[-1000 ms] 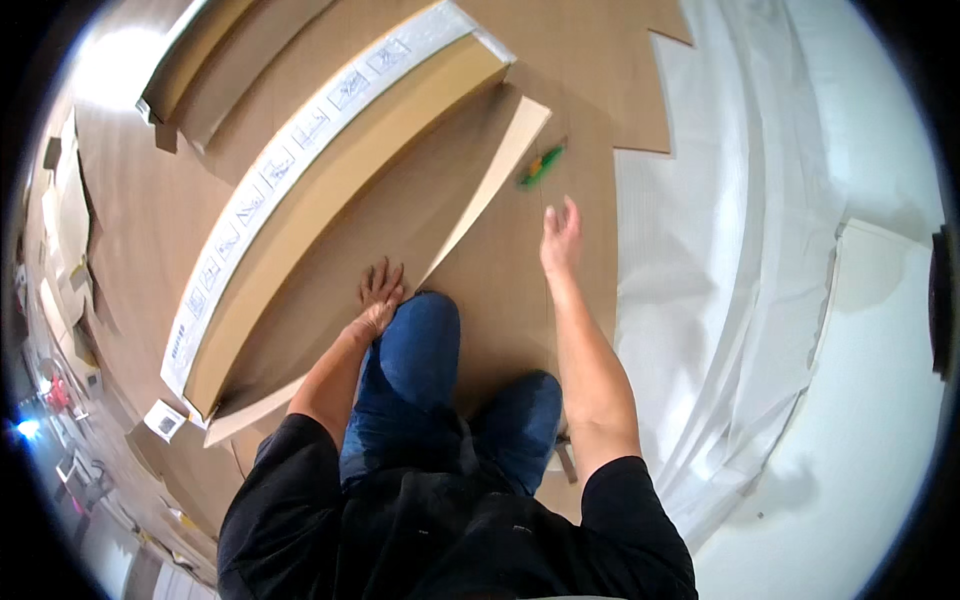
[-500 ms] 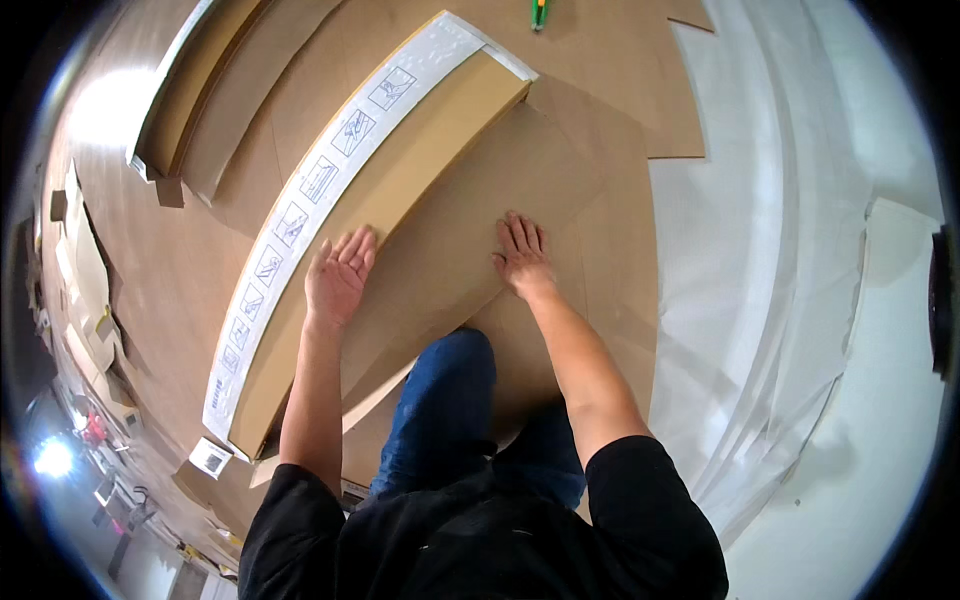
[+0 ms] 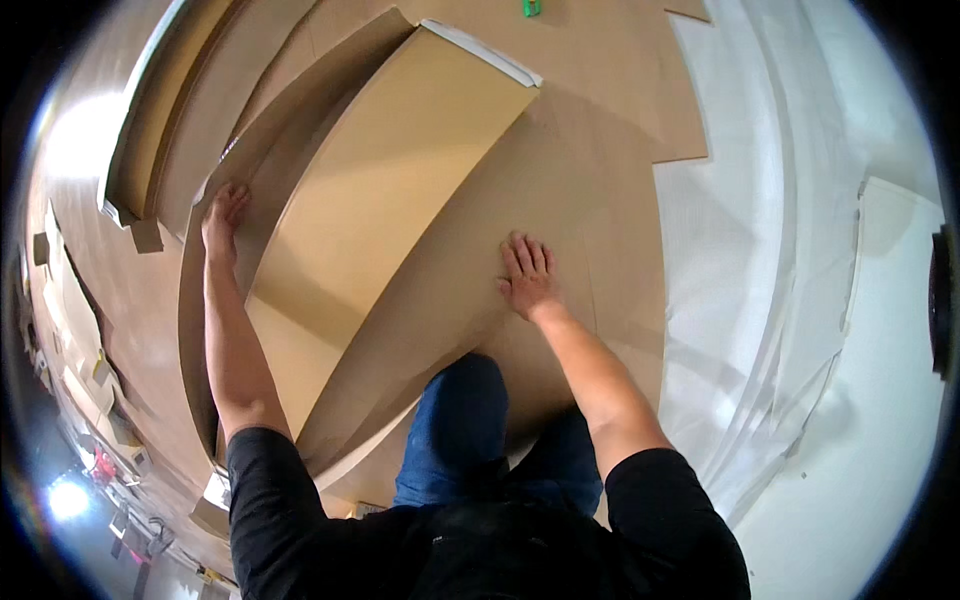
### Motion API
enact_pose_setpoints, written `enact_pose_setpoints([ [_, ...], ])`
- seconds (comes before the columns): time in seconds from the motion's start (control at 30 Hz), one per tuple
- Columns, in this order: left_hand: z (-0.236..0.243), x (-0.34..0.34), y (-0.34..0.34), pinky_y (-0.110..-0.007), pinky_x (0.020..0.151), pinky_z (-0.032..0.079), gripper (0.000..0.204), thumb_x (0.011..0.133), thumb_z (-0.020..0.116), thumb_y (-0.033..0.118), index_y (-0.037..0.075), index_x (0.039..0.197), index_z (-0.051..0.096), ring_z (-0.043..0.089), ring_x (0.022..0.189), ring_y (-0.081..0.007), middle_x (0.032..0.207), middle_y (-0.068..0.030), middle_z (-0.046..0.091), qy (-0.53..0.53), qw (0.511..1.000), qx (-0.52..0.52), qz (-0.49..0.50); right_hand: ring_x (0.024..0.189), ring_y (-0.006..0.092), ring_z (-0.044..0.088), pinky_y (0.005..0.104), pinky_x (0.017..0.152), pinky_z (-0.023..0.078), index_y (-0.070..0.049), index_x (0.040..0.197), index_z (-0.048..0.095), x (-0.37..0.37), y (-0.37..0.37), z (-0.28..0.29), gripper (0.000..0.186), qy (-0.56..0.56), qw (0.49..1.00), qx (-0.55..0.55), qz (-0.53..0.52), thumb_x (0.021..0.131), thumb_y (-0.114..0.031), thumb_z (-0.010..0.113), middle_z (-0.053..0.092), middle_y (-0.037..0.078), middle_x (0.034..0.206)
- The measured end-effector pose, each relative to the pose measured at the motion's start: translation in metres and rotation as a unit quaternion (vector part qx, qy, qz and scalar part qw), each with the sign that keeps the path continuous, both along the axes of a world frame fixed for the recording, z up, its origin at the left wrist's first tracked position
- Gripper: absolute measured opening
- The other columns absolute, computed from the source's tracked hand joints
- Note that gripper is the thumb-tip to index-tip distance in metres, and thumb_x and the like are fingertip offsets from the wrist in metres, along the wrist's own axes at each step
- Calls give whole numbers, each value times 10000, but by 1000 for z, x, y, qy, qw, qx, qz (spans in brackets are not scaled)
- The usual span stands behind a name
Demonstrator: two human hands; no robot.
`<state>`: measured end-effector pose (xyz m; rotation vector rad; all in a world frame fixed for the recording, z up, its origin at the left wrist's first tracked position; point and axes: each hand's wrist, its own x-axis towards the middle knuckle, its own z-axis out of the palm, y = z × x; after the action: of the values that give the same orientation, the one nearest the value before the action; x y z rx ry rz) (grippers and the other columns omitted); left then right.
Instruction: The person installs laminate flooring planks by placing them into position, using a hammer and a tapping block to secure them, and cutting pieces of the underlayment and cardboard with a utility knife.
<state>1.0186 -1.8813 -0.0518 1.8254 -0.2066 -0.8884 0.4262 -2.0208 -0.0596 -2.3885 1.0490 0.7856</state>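
Observation:
A long tan board (image 3: 370, 200) lies diagonally in front of me, with a thin white end strip (image 3: 480, 52) at its far end. Along its left side a brown cardboard flap (image 3: 290, 130) stands turned outward. My left hand (image 3: 226, 212) is against the inner face of this flap, its fingers slightly bent and apart from the board. Flat on the brown cardboard sheet (image 3: 440, 270) right of the board rests my right hand (image 3: 530, 275), fingers spread, holding nothing. My knees press close to the near edge of that sheet.
Another long carton piece (image 3: 165, 130) lies at the far left. At the far edge is a green tool (image 3: 531, 8), partly cut off. Torn cardboard scraps (image 3: 85, 300) lie along the left, and a white sheet (image 3: 730, 300) covers the right side.
My left hand has moved left and swung the white printed flap outward, baring its brown inside and more of the tan board. My right hand has hardly moved.

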Motion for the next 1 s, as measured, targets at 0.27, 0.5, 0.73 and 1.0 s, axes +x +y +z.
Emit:
enact_pose_setpoints([
  [0.27, -25, 40, -63, -387, 965, 488, 729, 988, 508, 672, 110, 1444, 591, 632, 1165, -244, 1385, -118, 649, -25, 942, 274, -190, 1611, 277, -5, 476, 1307, 7, -194, 1678, 93, 10, 2, 1, 688, 30, 999, 5, 20, 1096, -505, 289, 4, 47, 1756],
  [0.5, 66, -168, -73, -492, 1270, 190, 911, 1008, 447, 670, 53, 1643, 231, 282, 1542, -381, 1671, -239, 275, -267, 855, 262, -361, 1606, 310, 42, 519, 1302, 57, -164, 1671, 127, 13, 0, 4, 732, -15, 1000, -19, -2, 1069, -463, 418, 35, 82, 1751],
  [0.73, 91, -188, -15, -582, 1259, 165, 920, 982, 523, 646, 37, 1620, 264, 209, 1548, -448, 1684, -259, 205, -459, 756, 303, -356, 1569, 335, 198, 486, 1287, 172, -78, 1559, 418, 20, 4, 73, 566, -22, 995, 5, -95, 1046, -308, 478, 218, 112, 1710],
  [1.0, 104, -274, 284, -661, 1240, 78, 1320, 726, 820, 653, -26, 1632, 142, 39, 1569, -499, 1684, -345, 22, -427, 732, 372, -379, 1485, 399, 345, 518, 1201, 334, -66, 1442, 558, -260, 109, 102, 496, -26, 935, -87, -344, 1004, -297, 586, 387, 197, 1605],
])
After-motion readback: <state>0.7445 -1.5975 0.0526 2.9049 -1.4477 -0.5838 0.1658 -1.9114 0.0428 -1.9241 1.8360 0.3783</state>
